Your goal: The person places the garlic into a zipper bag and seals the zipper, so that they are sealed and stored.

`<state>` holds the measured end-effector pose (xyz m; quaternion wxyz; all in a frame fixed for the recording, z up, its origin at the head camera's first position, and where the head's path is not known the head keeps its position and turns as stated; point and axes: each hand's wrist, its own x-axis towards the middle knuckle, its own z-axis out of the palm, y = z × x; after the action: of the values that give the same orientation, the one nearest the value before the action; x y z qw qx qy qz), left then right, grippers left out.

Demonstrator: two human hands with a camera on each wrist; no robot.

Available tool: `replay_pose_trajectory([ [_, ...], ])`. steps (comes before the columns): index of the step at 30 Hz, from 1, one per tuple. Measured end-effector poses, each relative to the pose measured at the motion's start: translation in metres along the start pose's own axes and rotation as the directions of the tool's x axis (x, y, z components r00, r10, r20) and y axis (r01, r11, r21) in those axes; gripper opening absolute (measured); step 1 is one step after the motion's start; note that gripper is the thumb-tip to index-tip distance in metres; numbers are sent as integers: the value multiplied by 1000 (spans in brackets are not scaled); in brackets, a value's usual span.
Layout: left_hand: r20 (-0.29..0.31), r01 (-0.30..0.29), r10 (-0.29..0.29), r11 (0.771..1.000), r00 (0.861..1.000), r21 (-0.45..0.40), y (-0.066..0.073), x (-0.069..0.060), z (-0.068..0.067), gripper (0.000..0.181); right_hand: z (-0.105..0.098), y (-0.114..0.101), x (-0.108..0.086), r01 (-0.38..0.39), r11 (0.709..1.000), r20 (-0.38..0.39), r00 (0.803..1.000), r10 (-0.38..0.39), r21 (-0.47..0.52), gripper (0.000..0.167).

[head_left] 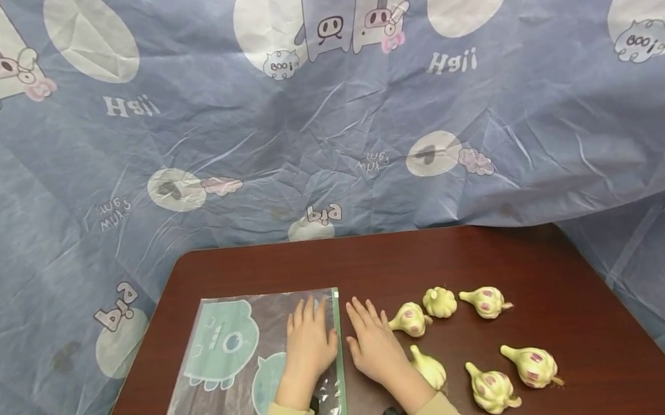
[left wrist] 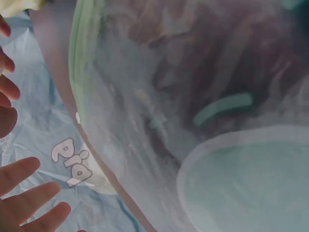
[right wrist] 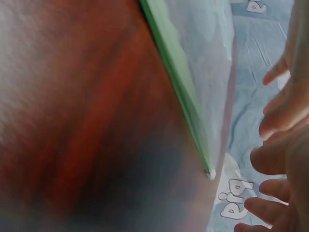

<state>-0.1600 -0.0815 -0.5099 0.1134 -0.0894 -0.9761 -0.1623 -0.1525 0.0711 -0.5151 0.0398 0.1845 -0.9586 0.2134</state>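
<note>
- Evidently neither hand grips anything: the left hand [head_left: 309, 346] is over the zip bag [head_left: 232, 353], fingers straight and slightly spread, while the right hand [head_left: 376, 346] is also straight-fingered, between the bag and the garlic bulbs [head_left: 493, 390]. Whether the left palm touches the film cannot be told.
- The bag lies flat on the table [head_left: 410, 253], its green zip strip [head_left: 341, 376] along the right side and a white tab [head_left: 336, 294] at the far end; six bulbs lie to the right.
- Thin, slick film could slide or crease if pushed from one side only.
- The rounded bulbs might roll if bumped; the nearest bulb [head_left: 413, 321] has its stem just beside the right hand's fingers.
- Another bulb, partly hidden by the right forearm [head_left: 409, 389], could be knocked by a sideways sweep.
- Tabletop runs between the bag and the far edge, giving room to reach forward; more lies between the bulbs and the right edge.
- The bag's near-left corner comes closest to the left edge, though apart from it; the near edge is out of view.
</note>
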Motion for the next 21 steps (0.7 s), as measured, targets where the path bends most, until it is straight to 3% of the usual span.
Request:
replay_pose_trajectory([
  [9, 22, 2, -2, 1000, 1000, -13, 2, -5, 4, 59, 14, -1, -10, 2, 1000, 32, 999, -2, -15, 51],
  [18, -36, -24, 26, 999, 999, 47, 7, -8, 13, 50, 21, 2, -16, 14, 1000, 46, 999, -13, -26, 48],
  [21, -47, -21, 23, 999, 999, 50, 8, -7, 15, 47, 21, 3, -15, 21, 999, 7, 1000, -21, -41, 46],
])
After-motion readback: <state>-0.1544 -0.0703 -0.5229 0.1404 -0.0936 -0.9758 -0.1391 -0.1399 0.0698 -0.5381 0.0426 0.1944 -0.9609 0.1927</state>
